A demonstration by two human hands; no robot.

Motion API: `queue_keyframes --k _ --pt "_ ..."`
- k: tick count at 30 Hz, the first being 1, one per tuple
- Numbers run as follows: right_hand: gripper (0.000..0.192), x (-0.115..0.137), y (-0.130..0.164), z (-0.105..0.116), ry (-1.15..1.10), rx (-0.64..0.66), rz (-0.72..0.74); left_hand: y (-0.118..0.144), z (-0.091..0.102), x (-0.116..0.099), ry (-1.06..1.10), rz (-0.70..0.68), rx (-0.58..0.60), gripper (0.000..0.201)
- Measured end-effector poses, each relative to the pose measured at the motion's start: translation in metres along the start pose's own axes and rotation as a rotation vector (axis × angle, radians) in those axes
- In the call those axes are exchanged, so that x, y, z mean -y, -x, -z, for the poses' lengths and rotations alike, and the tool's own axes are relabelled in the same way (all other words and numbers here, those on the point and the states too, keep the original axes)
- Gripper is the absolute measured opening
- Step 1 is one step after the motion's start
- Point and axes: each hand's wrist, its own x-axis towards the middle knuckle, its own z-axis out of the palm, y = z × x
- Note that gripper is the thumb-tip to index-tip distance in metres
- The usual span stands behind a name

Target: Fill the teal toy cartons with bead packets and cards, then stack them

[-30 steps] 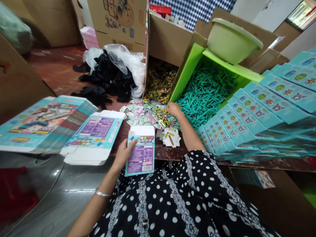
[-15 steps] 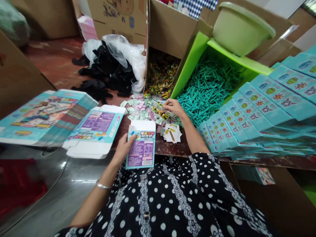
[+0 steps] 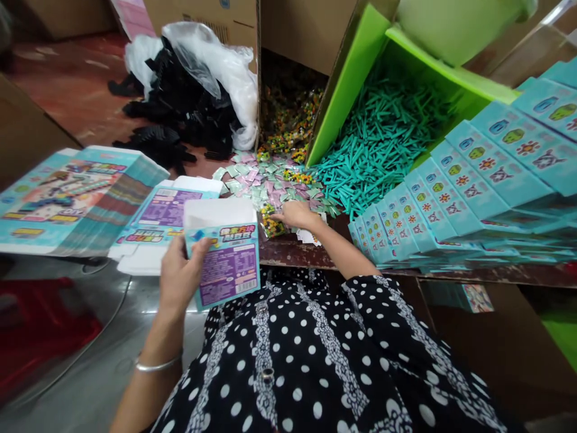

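Observation:
My left hand grips the lower left side of a small blue-and-purple printed carton, thumb on its printed face. The carton's white top flap stands up. To its right, my right hand is closed on a clear bag of small yellow, orange, green and black pieces, just beside the carton's upper edge. White cards with a printed picture lie partly behind my right wrist. Beyond the hands, many small green and pink sachets are spread over the dark table.
A stack of flat cartons lies at left, with one loose flat carton beside it. Black plastic parts spill from a clear bag. A green bin holds teal sticks. Filled-looking blue boxes are stacked at right.
My right hand has moved left and nearer with the bag of pieces, from above the sachets to beside the carton. My left hand has moved left and tilted the carton. The camera view has shifted.

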Motion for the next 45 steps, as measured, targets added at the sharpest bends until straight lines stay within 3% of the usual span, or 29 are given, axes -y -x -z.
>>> queue_keyframes --k 4,8,11,14,18,22,25,31,33,35,38,40,42,45 --pt "0.043 0.018 0.004 -0.03 -0.095 -0.015 0.029 -0.002 0.016 -0.001 -0.054 -0.031 -0.081 0.053" --pt "0.029 0.011 0.004 -0.028 -0.201 -0.11 0.094 -0.003 0.011 0.005 -0.021 -0.01 -0.022 0.057" --pt "0.018 -0.009 0.003 0.002 -0.517 -0.333 0.238 -0.006 0.007 0.007 0.018 -0.011 0.007 0.059" --pt "0.018 -0.025 0.007 0.049 -0.782 -0.479 0.444 -0.01 0.003 0.003 0.052 -0.044 0.091 0.058" --pt "0.021 -0.017 0.022 0.102 -0.734 -0.354 0.698 -0.015 -0.006 -0.009 0.085 -0.078 0.229 0.055" --pt "0.012 0.013 0.032 0.119 -0.593 -0.127 0.792 -0.015 -0.016 -0.021 0.151 -0.107 0.259 0.054" --pt "0.007 0.034 0.032 0.113 -0.5 -0.066 0.848 -0.012 -0.02 -0.029 0.194 -0.128 0.24 0.05" --pt "0.02 0.069 0.029 0.088 -0.38 0.205 1.045 -0.001 -0.028 -0.037 0.24 -0.145 0.22 0.046" --pt "0.027 0.072 0.034 0.087 -0.411 0.233 1.089 0.003 -0.033 -0.037 0.303 -0.108 0.198 0.048" --pt "0.027 0.067 0.044 0.091 -0.474 0.118 1.02 0.007 -0.038 -0.036 0.388 -0.048 0.167 0.051" --pt "0.027 0.045 0.067 0.094 -0.637 -0.27 0.744 0.015 -0.043 -0.034 0.499 0.018 0.083 0.064" --pt "0.033 0.029 0.085 0.079 -0.714 -0.46 0.591 0.023 -0.046 -0.034 0.54 0.041 0.039 0.083" --pt "0.037 0.019 0.103 0.048 -0.743 -0.478 0.523 0.032 -0.049 -0.034 0.561 0.051 0.028 0.095" --pt "0.055 0.016 0.124 -0.012 -0.837 -0.409 0.488 0.043 -0.054 -0.032 0.551 0.045 0.059 0.086"
